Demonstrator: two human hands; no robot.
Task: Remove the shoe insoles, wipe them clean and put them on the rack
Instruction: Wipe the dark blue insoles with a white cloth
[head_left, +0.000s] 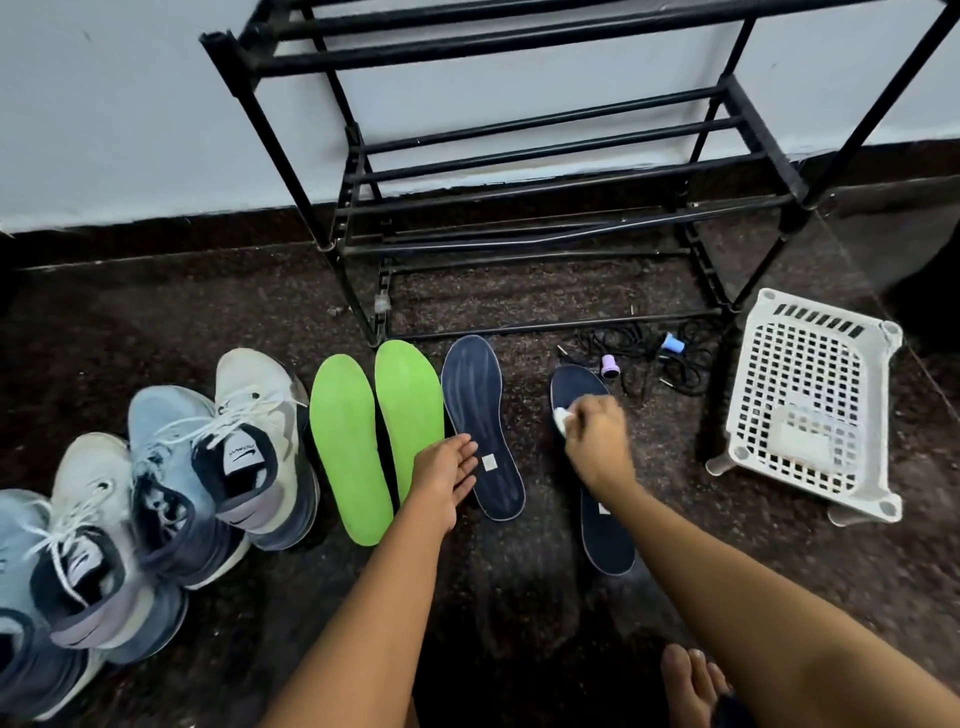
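Right fingers (589, 410) pinch a wipe (562, 419), left fingers (463, 450) relaxed; four insoles (348, 447), four shoes (260, 415).

The rack (519, 45) is black all over. Behind it the wall (130, 130) is pale bluish-white above a dark band, and under it the floor (208, 291) is dark brown with fine speckles. In front of the rack lie two bright green insoles (348, 452), plain. Beside them is a navy insole (480, 410) with faint wavy lines, a pale edge and a small white square. A second navy insole (608, 540) lies under a white wipe (562, 418) in the right hand (597, 447). Left of the rack, the shoes (171, 467) are pale blue and cream with navy collars, white laces and lilac heels. Right of the rack is a white lattice basket (810, 364). At its foot are black cables (685, 358) with one lilac cap (608, 366) and one blue cap (674, 344).
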